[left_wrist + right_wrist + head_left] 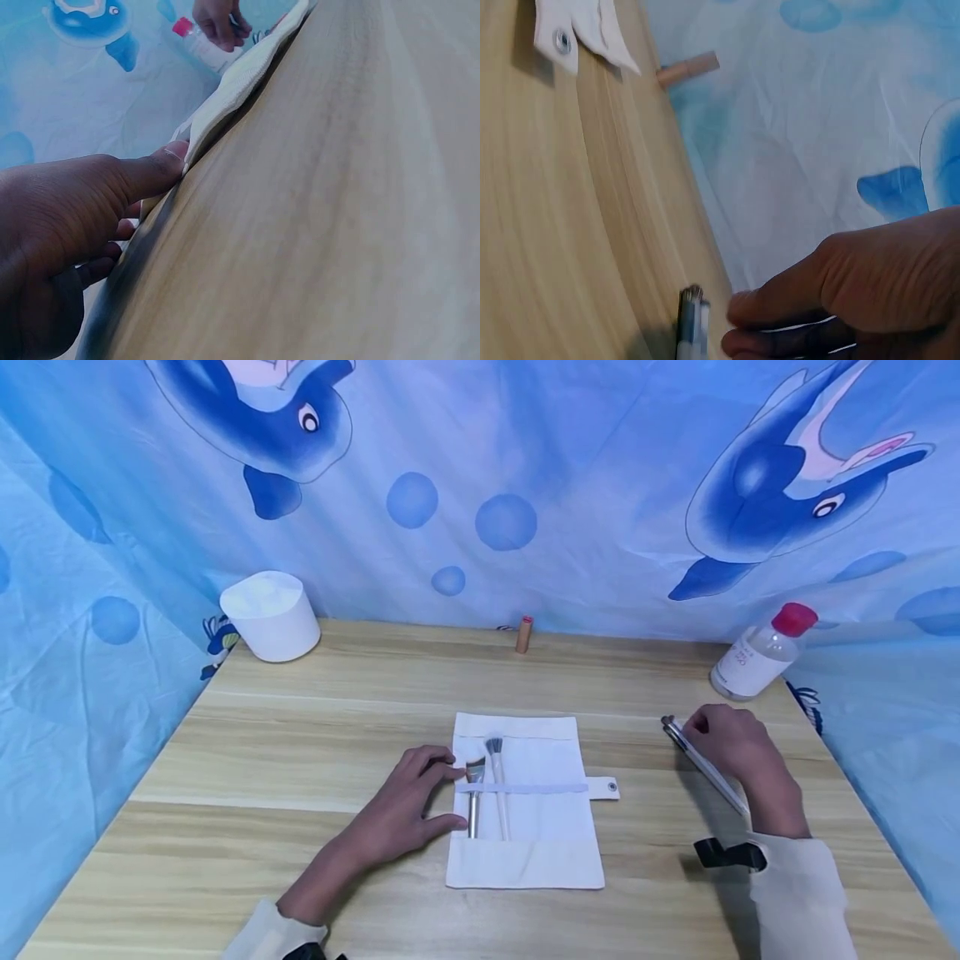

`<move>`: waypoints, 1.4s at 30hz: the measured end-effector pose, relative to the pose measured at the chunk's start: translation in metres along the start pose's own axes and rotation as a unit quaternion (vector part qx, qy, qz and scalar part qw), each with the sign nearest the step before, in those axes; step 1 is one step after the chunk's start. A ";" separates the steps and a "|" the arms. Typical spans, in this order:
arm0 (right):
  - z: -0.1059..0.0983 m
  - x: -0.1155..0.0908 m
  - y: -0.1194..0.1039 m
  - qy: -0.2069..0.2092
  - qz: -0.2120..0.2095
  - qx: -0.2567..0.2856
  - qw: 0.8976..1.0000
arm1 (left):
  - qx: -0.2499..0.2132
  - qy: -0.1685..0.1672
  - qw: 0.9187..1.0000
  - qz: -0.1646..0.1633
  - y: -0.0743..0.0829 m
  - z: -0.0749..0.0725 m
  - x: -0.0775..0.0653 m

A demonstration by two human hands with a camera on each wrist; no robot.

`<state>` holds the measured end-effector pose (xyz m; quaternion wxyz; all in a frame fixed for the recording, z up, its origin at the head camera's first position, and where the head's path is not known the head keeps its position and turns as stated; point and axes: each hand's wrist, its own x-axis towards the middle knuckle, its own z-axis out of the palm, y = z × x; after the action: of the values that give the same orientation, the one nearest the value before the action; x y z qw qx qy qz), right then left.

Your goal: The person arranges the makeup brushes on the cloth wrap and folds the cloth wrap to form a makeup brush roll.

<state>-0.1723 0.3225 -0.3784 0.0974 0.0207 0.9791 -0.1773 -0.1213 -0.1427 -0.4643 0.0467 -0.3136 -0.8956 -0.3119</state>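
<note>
A white cloth brush roll point(547, 860) lies unfolded, with two makeup brushes point(497, 785) tucked under its elastic strap. My left hand point(408, 806) is at the roll's left edge, thumb and index finger spread apart. In the left wrist view, the thumb of the left hand point(67, 232) touches the cloth edge point(232, 90). On the right, slim silvery-white sticks with dark ends point(705, 764) lie side by side. My right hand point(738, 743) hovers just beside them, fingers bent. In the right wrist view, the right hand's thumb point(772, 304) is near the stick ends point(693, 322).
A white round container point(273, 622) stands at the back left of the wooden table point(300, 743). A small brown tube with a red top point(524, 635) is at the back edge. A clear bottle with a red cap point(757, 656) leans at the back right, before the blue curtain point(585, 485).
</note>
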 end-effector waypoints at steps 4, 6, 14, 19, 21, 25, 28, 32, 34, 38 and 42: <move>0.001 -0.001 0.005 -0.052 0.033 0.005 0.998 | 0.001 -0.001 1.000 0.000 0.000 -0.001 0.000; 0.003 0.000 0.005 -0.064 0.041 0.005 0.997 | 0.000 0.002 1.000 0.002 0.000 -0.001 0.000; 0.013 0.005 0.007 -0.069 0.036 -0.013 0.997 | 0.000 0.008 1.000 0.012 -0.001 0.002 0.001; 0.017 0.007 0.002 -0.070 0.017 -0.027 0.997 | 0.003 0.007 1.000 0.010 0.000 0.002 0.001; 0.018 0.009 0.000 -0.070 0.008 -0.034 0.997 | 0.003 0.004 1.000 0.006 0.000 0.001 0.001; 0.016 0.009 -0.007 -0.061 -0.007 -0.038 0.997 | 0.002 0.001 1.000 0.004 0.000 0.000 0.001; 0.012 0.007 -0.013 -0.035 -0.022 -0.030 0.999 | 0.001 0.001 1.000 0.003 0.000 0.000 0.002; 0.004 0.005 -0.021 0.018 -0.057 -0.016 0.998 | 0.001 0.004 1.000 0.005 0.000 0.000 0.002; 0.002 0.005 -0.025 0.045 -0.070 0.009 0.996 | 0.000 0.005 1.000 0.005 0.000 0.000 0.002; 0.004 0.007 -0.033 0.082 -0.090 0.107 0.987 | -0.001 0.004 1.000 0.004 0.000 0.000 0.001; 0.009 0.008 -0.043 0.086 -0.113 0.241 0.960 | 0.000 0.004 1.000 0.005 0.000 0.000 0.000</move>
<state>-0.1819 0.2793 -0.3739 -0.0155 -0.0524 0.9079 -0.4156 -0.1216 -0.1426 -0.4648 0.0519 -0.3167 -0.8940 -0.3127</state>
